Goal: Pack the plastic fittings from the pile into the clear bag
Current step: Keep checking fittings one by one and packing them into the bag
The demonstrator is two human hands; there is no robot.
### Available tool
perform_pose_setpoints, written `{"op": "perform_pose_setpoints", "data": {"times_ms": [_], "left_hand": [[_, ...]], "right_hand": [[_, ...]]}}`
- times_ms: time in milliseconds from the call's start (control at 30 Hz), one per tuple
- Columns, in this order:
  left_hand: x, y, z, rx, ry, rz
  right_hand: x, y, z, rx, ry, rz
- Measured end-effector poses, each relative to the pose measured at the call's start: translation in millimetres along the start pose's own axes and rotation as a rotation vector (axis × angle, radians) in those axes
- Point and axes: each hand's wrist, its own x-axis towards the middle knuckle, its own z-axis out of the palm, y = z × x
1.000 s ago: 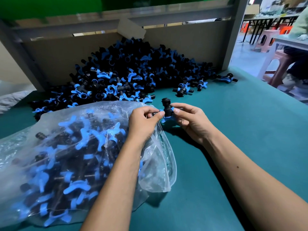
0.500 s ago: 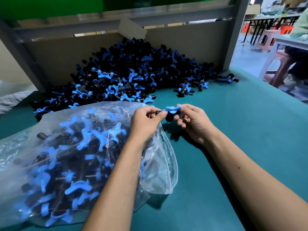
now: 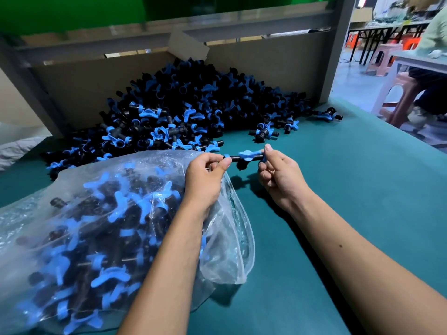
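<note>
One bag [image 3: 72, 226], clear plastic, lies nearest us on the green table [image 3: 362, 189], bulging with black-and-blue fittings already packed. We judge it soft and slack: its mouth flops open on the right and gives no firm edge, so we would hold it by the loose lip under our left wrist.

Two hands sit just beyond the bag's mouth. Our left hand [image 3: 205, 175] pinches one end of a single fitting [image 3: 245, 157] between thumb and fingertips; our right hand [image 3: 278, 175] pinches the other end the same way, remaining fingers curled. The fitting hangs in the air between them, clear of the table, just right of the bag's opening.

One fitting, as held: a short black tube with a side stub and a blue wing-shaped handle on top. We judge it light, rigid and smooth, unlikely to break if dropped. The tube ends give the surest hold; the blue wing looks as if it might turn under the fingers.

Several loose fittings [image 3: 263, 131] lie farther out on the table, apart from the rest.

One large pile [image 3: 193, 105] of the same fittings is heaped against a cardboard wall [image 3: 266, 64] at the back. Much remains to pack.
</note>
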Motion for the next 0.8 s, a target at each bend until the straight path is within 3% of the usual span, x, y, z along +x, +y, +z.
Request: {"op": "perform_pose_setpoints", "data": {"times_ms": [100,233,400,667,733,800], "left_hand": [[-2,-1,2,0.031,-0.052,0.029],[-7,-1,7,0.237,-0.170,0.156],[-5,-3,7,0.289,-0.156,0.207],[-2,-6,3,0.143,-0.057,0.078],[0,-5,1,0.082,-0.003,0.020],[1,-4,1,0.027,0.028,-0.050]], "right_hand": [[-3,0,1,-0.005,-0.043,0.027],[-4,-6,-1,-0.081,-0.137,0.097],[-3,-7,-1,-0.094,-0.127,0.122],[2,-2,-4,0.133,0.099,-0.021],[3,2,-4,0.050,0.095,-0.073],[2,6,-1,-0.195,0.049,-0.148]]}}
